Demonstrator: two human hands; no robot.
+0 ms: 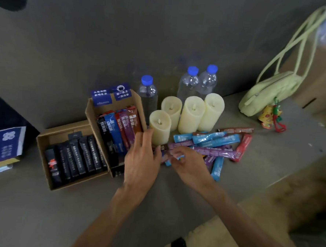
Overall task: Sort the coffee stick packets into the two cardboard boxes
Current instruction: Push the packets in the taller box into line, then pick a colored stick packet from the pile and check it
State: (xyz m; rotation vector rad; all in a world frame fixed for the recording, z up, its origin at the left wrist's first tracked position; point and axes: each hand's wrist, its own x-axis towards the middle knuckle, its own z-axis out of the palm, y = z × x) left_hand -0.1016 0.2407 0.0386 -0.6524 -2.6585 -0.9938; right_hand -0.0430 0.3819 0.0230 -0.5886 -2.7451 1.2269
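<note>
Pinching the near end of a blue stick (179,158) with the right grip (187,164), fingers curled round it; cannot tell if a purple one is caught too. Holding the left grip (143,156) spread, straight-fingered and empty, fingertips at the near edge of the pile (216,143), between the colour box (89,111) and the front candle (160,127). Finding blue, purple, red and brown sticks loose and crossed on the tabletop (269,177) in front of the candles. Already filed: mixed colours slanted in the colour box, black ones in a row in the black box (43,150) just beside it. Judging the sticks light, thin, limp along their length and slick in foil, so likely to slide or fan out if swept. Better to pinch one by a flat sealed end or across the middle and lift clear of its neighbours, minding the candle close by. Further back, bottles (148,92) and a green bag (271,91)
</note>
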